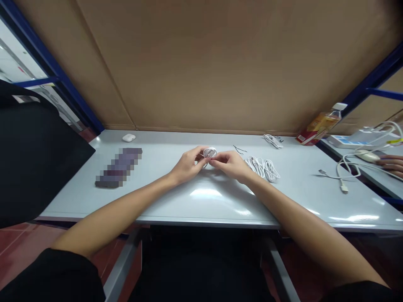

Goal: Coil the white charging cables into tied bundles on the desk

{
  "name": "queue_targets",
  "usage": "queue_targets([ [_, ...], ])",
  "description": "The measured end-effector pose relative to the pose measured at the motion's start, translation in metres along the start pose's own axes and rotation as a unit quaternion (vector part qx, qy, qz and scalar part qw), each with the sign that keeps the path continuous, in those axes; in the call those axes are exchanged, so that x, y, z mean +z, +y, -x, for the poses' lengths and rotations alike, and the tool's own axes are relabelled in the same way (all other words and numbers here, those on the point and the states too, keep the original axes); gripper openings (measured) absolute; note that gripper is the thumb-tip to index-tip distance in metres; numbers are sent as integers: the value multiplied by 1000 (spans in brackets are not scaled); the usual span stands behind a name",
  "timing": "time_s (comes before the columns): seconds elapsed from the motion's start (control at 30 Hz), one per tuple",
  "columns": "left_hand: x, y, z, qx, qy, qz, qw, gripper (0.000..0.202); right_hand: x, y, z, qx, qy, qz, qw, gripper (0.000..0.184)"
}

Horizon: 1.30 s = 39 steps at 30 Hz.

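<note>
Both my hands meet over the middle of the grey table (pixel 176 201). My left hand (pixel 188 165) and my right hand (pixel 231 164) pinch a small coiled white cable (pixel 210 152) between their fingertips, a little above the table top. Just right of my right hand lies a pile of coiled white cables (pixel 262 167). A thin black twist tie (pixel 239 149) lies behind it.
A white earbud case (pixel 129 137) and a blurred dark flat object (pixel 119 167) lie at the left. Another white cable bundle (pixel 273 141), a tipped bottle (pixel 321 124) and a loose charging cable (pixel 338 176) are at the right. Another person's hand (pixel 392 164) rests on the neighbouring table. A cardboard wall stands behind.
</note>
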<state>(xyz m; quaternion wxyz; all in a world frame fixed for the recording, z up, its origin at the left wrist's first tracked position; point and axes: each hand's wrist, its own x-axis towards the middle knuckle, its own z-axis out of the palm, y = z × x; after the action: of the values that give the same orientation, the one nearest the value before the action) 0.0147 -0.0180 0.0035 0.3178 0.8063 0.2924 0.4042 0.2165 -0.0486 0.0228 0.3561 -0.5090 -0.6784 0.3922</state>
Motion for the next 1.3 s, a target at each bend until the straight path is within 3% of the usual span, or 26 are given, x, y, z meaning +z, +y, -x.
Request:
queue_targets([
  [0.17,-4,-1,-3,0,-13,12,1000,33,-5,2,0,14,-27,-37,999,36],
  [0.37,-6,-4,-3,-45,-56,114,991,37,-12,7,-2,22,-74,-58,995,40],
  [0.5,-3,-4,-4,-90,-41,159,982,39,-8,5,-2,-17,-24,-13,999,33],
  [0.6,-1,-1,-5,-148,-3,198,969,46,-2,4,-1,-95,35,53,993,25],
  [0.73,0,6,-5,-237,25,277,931,60,4,9,0,-231,86,197,949,28],
  [0.9,-3,11,-6,-336,31,349,874,59,7,15,-2,-292,64,347,889,37],
  [1.13,-8,4,-10,-394,-35,437,808,11,2,1,4,-348,-10,463,815,42],
  [1.23,-7,4,-9,-400,-25,450,798,12,5,3,4,-353,-10,466,811,41],
  [1.3,-4,4,-8,-368,-22,430,824,11,7,6,3,-335,25,427,839,36],
])
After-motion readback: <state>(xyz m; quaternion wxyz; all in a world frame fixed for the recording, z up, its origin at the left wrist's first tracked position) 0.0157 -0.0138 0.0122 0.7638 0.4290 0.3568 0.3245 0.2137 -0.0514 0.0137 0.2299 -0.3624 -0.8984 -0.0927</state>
